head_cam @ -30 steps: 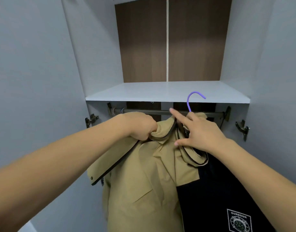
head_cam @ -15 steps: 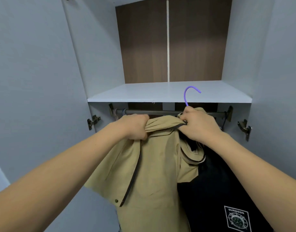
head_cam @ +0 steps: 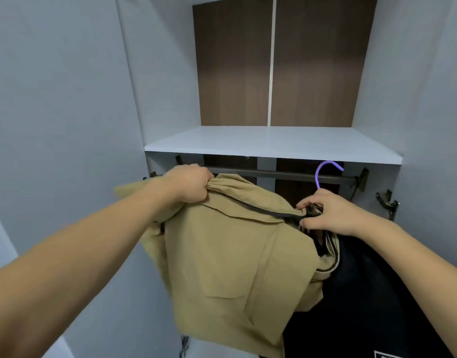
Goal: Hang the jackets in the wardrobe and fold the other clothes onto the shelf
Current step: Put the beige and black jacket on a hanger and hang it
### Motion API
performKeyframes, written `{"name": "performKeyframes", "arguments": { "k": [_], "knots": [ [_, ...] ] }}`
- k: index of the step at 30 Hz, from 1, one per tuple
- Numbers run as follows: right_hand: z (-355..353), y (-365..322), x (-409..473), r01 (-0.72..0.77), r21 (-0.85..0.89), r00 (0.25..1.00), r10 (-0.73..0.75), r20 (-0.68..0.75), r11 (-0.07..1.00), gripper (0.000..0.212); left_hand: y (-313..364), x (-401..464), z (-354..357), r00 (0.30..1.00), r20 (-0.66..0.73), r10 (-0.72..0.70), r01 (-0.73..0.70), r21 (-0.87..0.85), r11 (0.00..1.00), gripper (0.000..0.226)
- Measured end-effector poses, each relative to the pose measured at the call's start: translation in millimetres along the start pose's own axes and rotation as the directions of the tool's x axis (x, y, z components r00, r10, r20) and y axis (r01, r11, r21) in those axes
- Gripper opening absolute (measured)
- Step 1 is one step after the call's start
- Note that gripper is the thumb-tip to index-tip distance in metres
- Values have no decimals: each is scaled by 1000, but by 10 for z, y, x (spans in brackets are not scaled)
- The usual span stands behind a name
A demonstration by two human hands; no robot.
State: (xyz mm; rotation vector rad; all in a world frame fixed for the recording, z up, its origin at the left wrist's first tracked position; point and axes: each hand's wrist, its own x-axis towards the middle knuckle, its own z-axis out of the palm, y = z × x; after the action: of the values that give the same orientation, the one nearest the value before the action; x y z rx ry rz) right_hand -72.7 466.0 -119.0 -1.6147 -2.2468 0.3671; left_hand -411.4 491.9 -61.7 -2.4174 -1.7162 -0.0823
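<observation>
progress: the tan jacket (head_cam: 237, 257) is sitting on a purple hanger (head_cam: 325, 171) and being held up just under the wardrobe rail (head_cam: 273, 173), but I can't tell if the hook is actually catching the rail yet, so I'd call the hanging part unfinished.

what's left: the white shelf (head_cam: 271, 143) at 12 o'clock is showing no folded clothes (so the folding half looks untouched, as far as this view goes).

black jacket (head_cam: 372, 301): hanging down at 4 o'clock, touching the tan one.

left hand (head_cam: 188, 184): reaching up to 10 o'clock, clenching a bunched-up bit of the tan shoulder.

right hand (head_cam: 333, 215): sitting at 2 o'clock right below the hook, pinching the collar and dark zipper edge.
</observation>
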Motion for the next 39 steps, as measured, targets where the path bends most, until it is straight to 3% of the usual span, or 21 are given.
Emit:
{"name": "performKeyframes", "arguments": {
  "k": [3,6,9,11,14,18,24,27,29,31,35,39],
  "knots": [
    [59,-121,-23,26,151,995,-11,-102,988,58,142,53,-215,991,-5,136,-130,266,955,12],
    [147,-370,23,61,77,989,-50,-142,995,89,413,112,-345,950,-31,310,-275,389,879,18],
    [208,-591,100,133,-24,980,-136,-147,991,78,614,160,-451,927,-47,373,-342,305,889,18],
    [216,-655,142,138,35,985,-134,-110,990,70,667,190,-491,940,-20,340,-329,199,923,15],
    [251,-720,202,118,114,993,-116,-30,986,36,718,226,-477,942,18,335,-335,108,936,12],
    [327,-727,263,119,175,992,-111,-52,977,23,667,244,-452,944,48,326,-325,-32,945,18],
    [234,-656,278,94,235,993,-75,-85,967,26,98,135,-349,956,254,147,-111,-150,983,18],
    [275,-560,301,94,167,994,-84,-67,981,40,-30,111,-284,968,219,126,-76,-225,971,15],
    [296,-479,298,84,192,996,-83,-10,978,45,23,130,-307,973,190,130,-88,-214,973,21],
    [280,-428,262,58,340,997,-70,22,939,49,139,169,-359,964,211,159,-126,-163,979,23],
    [255,-497,225,93,460,992,-124,37,883,66,477,280,-468,934,252,254,-248,-55,967,15],
    [268,-606,267,103,511,986,-154,59,853,50,758,370,-584,922,265,283,-302,31,953,12]
  ]
}}
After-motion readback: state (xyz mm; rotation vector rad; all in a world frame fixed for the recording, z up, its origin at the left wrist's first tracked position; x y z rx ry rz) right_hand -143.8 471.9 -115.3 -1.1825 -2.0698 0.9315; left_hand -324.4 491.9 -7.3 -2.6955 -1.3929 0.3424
